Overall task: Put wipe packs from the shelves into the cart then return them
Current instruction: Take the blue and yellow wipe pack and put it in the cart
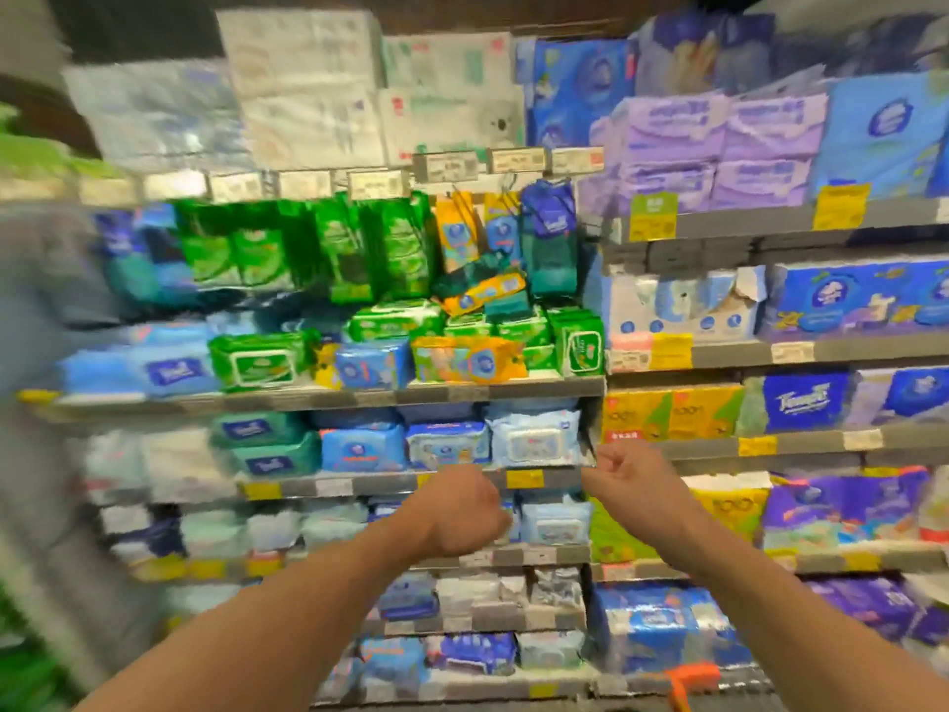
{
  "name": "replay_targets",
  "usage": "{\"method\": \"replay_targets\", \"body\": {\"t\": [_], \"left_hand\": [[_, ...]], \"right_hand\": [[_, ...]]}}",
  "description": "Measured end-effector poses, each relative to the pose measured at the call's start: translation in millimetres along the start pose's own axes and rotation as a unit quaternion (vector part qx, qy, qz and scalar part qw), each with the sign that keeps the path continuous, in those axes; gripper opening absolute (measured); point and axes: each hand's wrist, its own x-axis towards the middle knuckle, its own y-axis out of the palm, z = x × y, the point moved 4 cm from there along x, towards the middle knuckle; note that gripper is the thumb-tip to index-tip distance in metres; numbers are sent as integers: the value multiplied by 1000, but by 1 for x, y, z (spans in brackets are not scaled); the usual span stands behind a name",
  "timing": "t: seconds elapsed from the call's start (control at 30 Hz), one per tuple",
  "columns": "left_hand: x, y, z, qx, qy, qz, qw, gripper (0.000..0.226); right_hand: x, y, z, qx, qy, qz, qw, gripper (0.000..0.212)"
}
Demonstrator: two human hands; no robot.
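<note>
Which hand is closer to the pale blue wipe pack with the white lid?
Right. The right hand is just below the pale blue wipe pack's lower right corner; the left hand sits lower, below and left of it.

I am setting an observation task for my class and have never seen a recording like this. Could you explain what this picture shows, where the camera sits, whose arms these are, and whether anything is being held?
There is no machine here. A person wears one wide-angle camera on the head, looking forward and down, so the two bare arms coming in from the bottom are the person's own. The picture is blurred.

The left hand and the right hand are both raised in front of shop shelves, fingers loosely curled. Neither seems to hold anything, though the blur makes this hard to confirm.

Just beyond the hands, a pale blue wipe pack lies on a grey shelf. One shelf higher lie green wipe packs. An orange piece at the bottom may belong to the cart, but I cannot tell.
</note>
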Motion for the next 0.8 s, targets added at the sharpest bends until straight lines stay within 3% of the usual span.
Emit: {"method": "replay_targets", "body": {"t": [0.3, 0.7, 0.8], "left_hand": [[-44, -72, 138, -80, -139, -124, 979, 41], [-2, -121, 294, -182, -155, -183, 954, 29], [14, -119, 336, -206, -156, -176, 950, 33]], "right_hand": [[56, 95, 85, 14, -54, 86, 995, 46], [177, 205, 152, -56, -92, 120, 987, 44], [224, 237, 156, -155, -107, 125, 974, 42]]}}
